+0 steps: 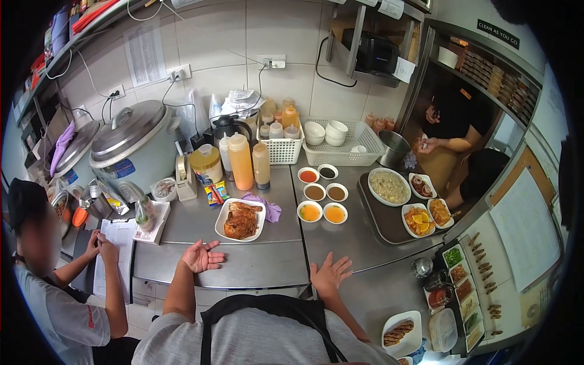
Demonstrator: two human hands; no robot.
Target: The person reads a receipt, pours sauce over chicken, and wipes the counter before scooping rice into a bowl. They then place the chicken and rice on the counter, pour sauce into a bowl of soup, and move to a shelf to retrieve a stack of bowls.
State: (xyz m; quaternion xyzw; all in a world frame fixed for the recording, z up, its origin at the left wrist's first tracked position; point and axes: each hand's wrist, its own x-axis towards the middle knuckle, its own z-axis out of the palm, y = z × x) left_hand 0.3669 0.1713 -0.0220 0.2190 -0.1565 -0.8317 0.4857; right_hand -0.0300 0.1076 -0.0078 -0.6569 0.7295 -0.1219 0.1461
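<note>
My left hand [202, 257] is held palm up with its fingers spread, just in front of a white dish [260, 214] of roast chicken [242, 220]. Nothing lies in it. My right hand [330, 274], likewise palm up and empty, is spread over the steel counter to the right. Beyond it several small sauce bowls stand in pairs, among them a bowl of red sauce [308, 175] and a bowl of orange sauce [335, 213]. A purple cloth [272, 210] touches the chicken dish's right side.
A dark tray [380, 226] at right bears a bowl of rice [389, 187] and several filled dishes. Squeeze bottles [240, 162] and rice cookers [131, 149] line the back. A co-worker [67, 286] stands left by a clipboard [114, 258]; another person [456, 115] is beyond the opening.
</note>
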